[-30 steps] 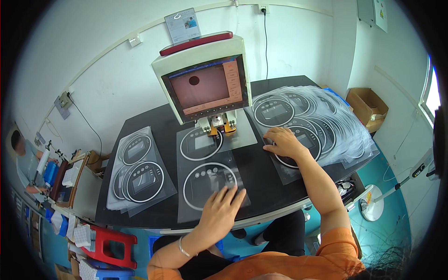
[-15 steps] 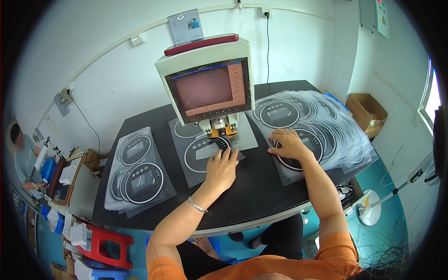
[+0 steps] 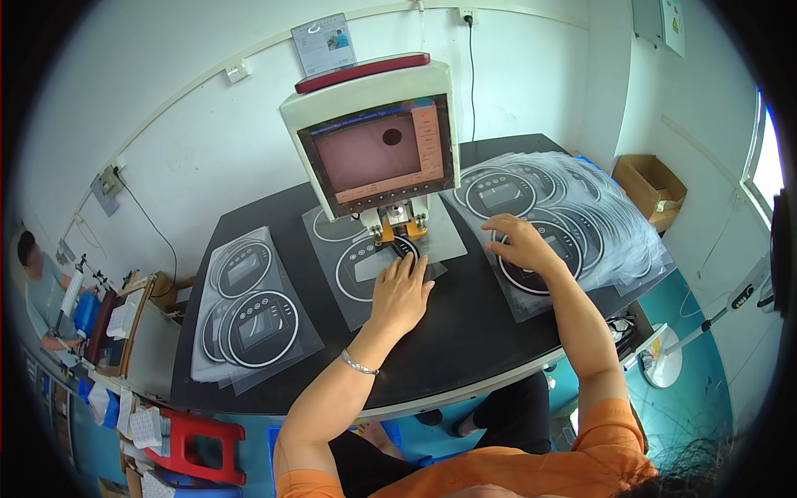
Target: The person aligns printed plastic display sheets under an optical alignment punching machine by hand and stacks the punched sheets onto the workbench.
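The person's left hand lies flat, fingers spread, pressing one clear sheet with a round black print directly under the head of the white machine with a screen. The right hand rests open, palm down, on a fanned pile of similar sheets to the right of the machine. A second, smaller stack lies to its left, so I count two stacks. Behind the right pile stands one cardboard box; I cannot see its contents.
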Action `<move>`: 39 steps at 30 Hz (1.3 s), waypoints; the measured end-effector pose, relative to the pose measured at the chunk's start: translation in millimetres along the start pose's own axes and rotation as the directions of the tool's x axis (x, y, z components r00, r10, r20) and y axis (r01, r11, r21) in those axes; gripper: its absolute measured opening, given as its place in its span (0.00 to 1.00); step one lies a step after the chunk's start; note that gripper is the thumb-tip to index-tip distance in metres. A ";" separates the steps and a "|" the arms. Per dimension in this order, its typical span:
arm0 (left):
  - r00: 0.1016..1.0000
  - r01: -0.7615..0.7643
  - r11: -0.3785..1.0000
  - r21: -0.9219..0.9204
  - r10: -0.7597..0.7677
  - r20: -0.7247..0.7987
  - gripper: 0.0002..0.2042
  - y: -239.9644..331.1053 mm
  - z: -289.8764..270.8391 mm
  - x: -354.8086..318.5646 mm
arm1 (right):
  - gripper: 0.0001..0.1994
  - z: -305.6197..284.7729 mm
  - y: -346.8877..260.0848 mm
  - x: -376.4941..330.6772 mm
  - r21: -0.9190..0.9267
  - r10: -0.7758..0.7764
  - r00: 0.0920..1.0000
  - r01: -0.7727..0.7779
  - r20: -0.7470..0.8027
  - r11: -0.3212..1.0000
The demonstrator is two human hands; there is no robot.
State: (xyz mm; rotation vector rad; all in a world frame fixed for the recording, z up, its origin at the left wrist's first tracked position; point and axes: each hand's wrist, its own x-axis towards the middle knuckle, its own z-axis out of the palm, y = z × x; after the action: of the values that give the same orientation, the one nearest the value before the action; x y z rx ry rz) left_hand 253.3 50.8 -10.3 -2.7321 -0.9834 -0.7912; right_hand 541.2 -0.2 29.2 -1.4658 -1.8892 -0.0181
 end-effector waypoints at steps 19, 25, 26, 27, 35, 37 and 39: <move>0.881 0.018 0.838 -0.546 0.245 0.406 0.21 54.8 -115.4 -20.3 | 0.30 45.7 -45.1 31.1 0.525 0.420 0.723 -0.688 0.547 0.501; 0.923 -0.113 0.875 -0.472 0.268 0.276 0.29 42.9 -105.7 -22.8 | 0.22 34.6 -37.5 18.2 0.235 0.447 0.851 -0.511 0.274 0.827; 0.953 -0.086 0.927 -0.365 0.183 0.240 0.29 41.0 -99.0 -20.9 | 0.22 29.7 -38.3 17.4 0.239 0.454 0.855 -0.509 0.252 0.826; 0.961 -0.044 0.971 -0.236 0.106 0.257 0.28 39.8 -92.9 -19.7 | 0.22 23.0 -38.1 15.5 0.240 0.460 0.851 -0.516 0.253 0.822; 0.959 -0.034 0.993 -0.112 0.064 0.276 0.26 35.5 -68.3 -22.8 | 0.20 2.9 -40.6 10.6 0.169 0.463 0.842 -0.516 0.275 0.839; 0.957 -0.030 0.993 -0.116 0.062 0.284 0.26 35.1 -67.7 -22.3 | 0.20 2.6 -42.2 10.4 0.160 0.449 0.850 -0.501 0.274 0.851; 0.955 -0.026 0.992 -0.121 0.061 0.291 0.26 34.9 -66.7 -22.2 | 0.19 -0.5 -46.0 8.2 0.162 0.443 0.865 -0.485 0.236 0.860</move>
State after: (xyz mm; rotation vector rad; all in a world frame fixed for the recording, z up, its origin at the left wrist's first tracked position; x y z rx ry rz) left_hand 231.8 -8.1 37.0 -3.0240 -0.9493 -0.4537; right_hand 502.0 -9.7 52.7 -1.7812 -1.5669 0.5611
